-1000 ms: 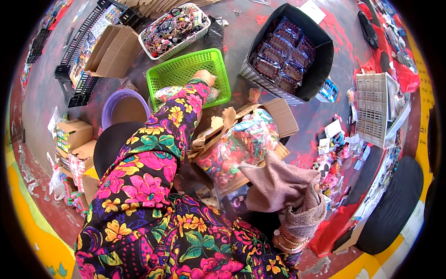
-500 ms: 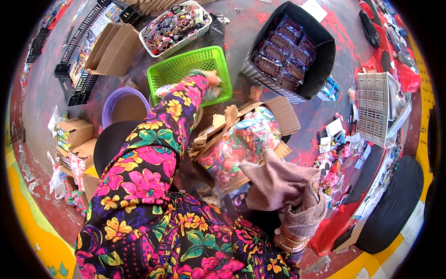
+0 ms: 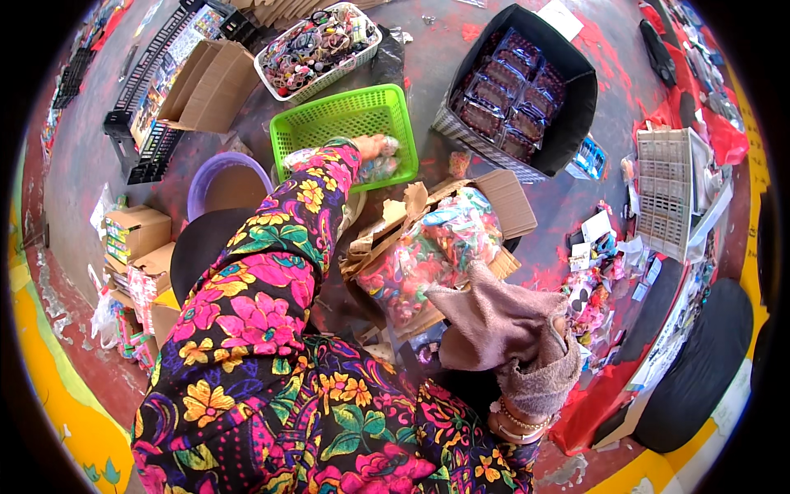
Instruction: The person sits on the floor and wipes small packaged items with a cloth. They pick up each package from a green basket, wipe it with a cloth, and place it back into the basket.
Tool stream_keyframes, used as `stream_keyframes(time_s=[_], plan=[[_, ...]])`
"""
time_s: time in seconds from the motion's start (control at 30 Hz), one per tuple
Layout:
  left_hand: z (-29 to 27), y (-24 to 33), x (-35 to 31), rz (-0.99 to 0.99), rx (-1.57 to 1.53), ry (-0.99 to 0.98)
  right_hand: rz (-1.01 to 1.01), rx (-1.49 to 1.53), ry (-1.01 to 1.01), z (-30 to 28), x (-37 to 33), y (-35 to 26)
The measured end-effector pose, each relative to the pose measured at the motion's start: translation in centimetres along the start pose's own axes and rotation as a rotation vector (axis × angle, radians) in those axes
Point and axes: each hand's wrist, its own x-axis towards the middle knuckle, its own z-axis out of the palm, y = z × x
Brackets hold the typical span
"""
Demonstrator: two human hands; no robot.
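Note:
My left hand, at the end of a flowered sleeve, reaches into a bright green plastic basket. Its fingers are closed on a small clear plastic packet near the basket's right end; the contents are too small to make out. More such packets lie along the basket's near side, partly behind the sleeve. My right hand, with bracelets at the wrist, is mostly covered by a mauve towel that it grips. Beyond the towel stands an open cardboard box holding a large clear bag of colourful small items.
A white basket of hair ties stands behind the green one. To the right is a black-lined bin with dark packs. A purple basin and a black crate are at left, a grey crate at right.
My left hand has moved slightly lower in the green basket, toward the packets at its near right. My right hand and the towel stay about where they were. The view has shifted slightly.

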Motion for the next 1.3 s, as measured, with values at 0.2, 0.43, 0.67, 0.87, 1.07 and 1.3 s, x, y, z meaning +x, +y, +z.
stream_keyframes(time_s=[0.2,0.43,0.67,0.87,1.07,1.3], plan=[[0.5,0.5,-1.0,-0.101,0.381,0.085,0.172,0.085,-0.144,0.7,-1.2,1.4],[-0.3,-0.9,0.0,-0.129,0.347,0.2,0.396,0.819,0.369,1.5,0.7,1.2],[-11.3,4.9,-0.1,0.034,-0.162,0.803,0.432,0.732,0.626,3.9,1.1,5.3],[-10.9,23.7,-5.7,0.44,0.222,0.367,0.377,1.425,0.75,4.7,3.1,7.9],[-3.0,24.4,-1.9,0.662,0.852,0.083,0.3,2.064,0.753,6.4,4.3,8.7],[-3.0,24.8,-2.4,0.291,0.854,0.179,0.319,2.302,0.597,7.2,4.1,9.4]])
